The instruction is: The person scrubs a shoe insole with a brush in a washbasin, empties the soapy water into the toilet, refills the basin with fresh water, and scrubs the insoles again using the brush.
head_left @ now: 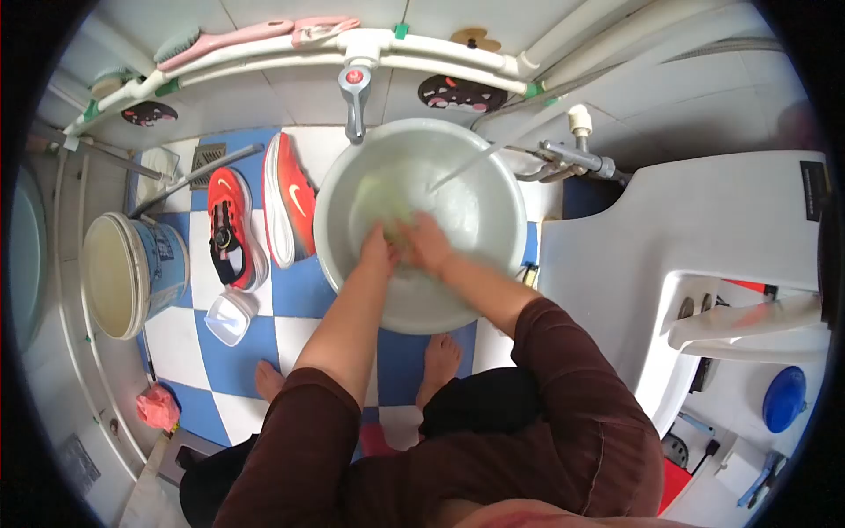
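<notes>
Both of my hands are down inside a large round pale basin (510,220) on the tiled floor. My left hand (380,249) has its fingers curled in, close to the basin's near side. Beside it my right hand (429,244) is bent inward and smeared by motion. Between and just beyond the fingers shows a blurred, pale yellow-green soft patch (385,195); its kind is unclear. The fingertips are partly hidden. A thin whitish hose (528,123) slants from the upper right, its end over the basin.
Left of the basin lie red sneakers (231,224), a small plastic tub (231,319) and a bucket (158,273). A tap (355,97) hangs at the basin's far rim. Pink brushes (229,40) rest on wall pipes. A white washing unit (607,255) stands at the right.
</notes>
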A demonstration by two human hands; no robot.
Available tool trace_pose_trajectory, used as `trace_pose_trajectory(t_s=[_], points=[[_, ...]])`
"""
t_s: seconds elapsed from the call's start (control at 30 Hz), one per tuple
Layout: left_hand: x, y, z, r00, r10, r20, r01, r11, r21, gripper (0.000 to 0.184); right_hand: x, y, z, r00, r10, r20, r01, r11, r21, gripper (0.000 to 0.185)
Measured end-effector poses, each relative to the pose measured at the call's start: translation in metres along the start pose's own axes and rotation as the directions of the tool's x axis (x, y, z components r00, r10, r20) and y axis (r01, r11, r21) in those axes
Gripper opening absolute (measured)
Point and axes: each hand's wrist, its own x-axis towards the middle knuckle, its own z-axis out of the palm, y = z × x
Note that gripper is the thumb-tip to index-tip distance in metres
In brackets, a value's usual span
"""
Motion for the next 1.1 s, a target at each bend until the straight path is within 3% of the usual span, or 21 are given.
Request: trace_pose_trajectory(t_s=[0.07, 0.1, 0.17, 0.27, 0.37, 0.47, 0.57, 0.6, 0.7, 0.8, 0.83, 0.9, 0.97, 1.0, 1.1], points=[[0.034, -0.007, -0.012, 0.997, 0.056, 0.056, -0.057, 0.998, 0.014, 0.034, -0.018, -0.02, -0.006, 0.99, -0.135, 0.032, 0.131, 0.987, 0.095, 0.055], [0.045, -0.017, -0.022, 0.995, 0.075, 0.071, -0.076, 0.997, 0.016, 0.036, -0.017, -0.015, -0.012, 0.999, -0.053, 0.012, 0.053, 0.998, 0.031, 0.057], [0.046, -0.018, -0.031, 0.992, 0.08, 0.099, -0.099, 0.974, 0.204, 0.036, 0.003, -0.004, -0.021, 0.995, 0.098, -0.035, -0.101, 0.992, -0.074, 0.06], [0.025, -0.012, -0.03, 1.0, 0.013, 0.009, -0.015, 0.951, 0.308, 0.04, 0.024, -0.004, 0.004, 0.885, 0.273, -0.377, -0.346, 0.928, -0.139, 0.065], [0.003, -0.009, -0.015, 0.998, -0.017, -0.066, 0.035, 0.958, 0.285, 0.044, 0.022, -0.004, 0.016, 0.942, -0.01, -0.337, -0.075, 0.968, -0.238, 0.071], [-0.008, -0.005, -0.011, 0.997, -0.034, -0.066, 0.05, 0.969, 0.242, 0.048, 0.021, 0.015, -0.017, 0.97, 0.167, -0.177, -0.187, 0.977, -0.105, 0.078], [-0.013, -0.002, -0.007, 0.996, -0.029, -0.082, 0.046, 0.975, 0.219, 0.05, 0.019, -0.001, -0.027, 0.912, 0.41, 0.021, -0.404, 0.888, 0.219, 0.081], [-0.013, 0.0, -0.005, 0.996, -0.02, -0.09, 0.04, 0.975, 0.219, 0.051, 0.013, 0.0, -0.015, 0.961, 0.271, -0.054, -0.245, 0.927, 0.284, 0.081], [0.023, -0.015, -0.013, 0.969, 0.204, 0.138, -0.201, 0.979, -0.035, 0.04, -0.01, -0.034, -0.01, 0.995, 0.087, -0.057, -0.051, 0.885, 0.463, 0.081], [0.014, -0.005, -0.019, 0.972, 0.2, 0.123, -0.213, 0.972, 0.104, 0.045, -0.021, -0.045, -0.029, 0.996, 0.019, -0.087, 0.029, 0.856, 0.517, 0.076], [0.004, 0.0, -0.017, 0.987, 0.131, 0.093, -0.144, 0.978, 0.151, 0.045, -0.02, -0.043, -0.036, 0.993, 0.001, -0.115, 0.059, 0.853, 0.519, 0.075], [-0.023, 0.017, -0.005, 0.999, 0.006, 0.034, -0.014, 0.971, 0.238, 0.045, -0.012, -0.026, -0.035, 0.99, 0.033, -0.138, 0.035, 0.886, 0.462, 0.071], [-0.028, 0.018, -0.001, 1.0, 0.026, 0.003, -0.026, 0.97, 0.243, 0.041, -0.003, -0.001, -0.016, 0.974, 0.092, -0.206, -0.013, 0.934, 0.357, 0.071], [-0.023, 0.016, -0.003, 0.998, 0.053, -0.041, -0.039, 0.958, 0.284, 0.039, -0.004, -0.001, -0.008, 0.926, 0.265, -0.27, -0.228, 0.96, 0.159, 0.07], [-0.012, 0.009, -0.007, 0.986, 0.125, -0.105, -0.075, 0.918, 0.388, 0.033, -0.011, 0.001, 0.01, 0.985, -0.069, -0.158, 0.014, 0.945, -0.327, 0.067]])
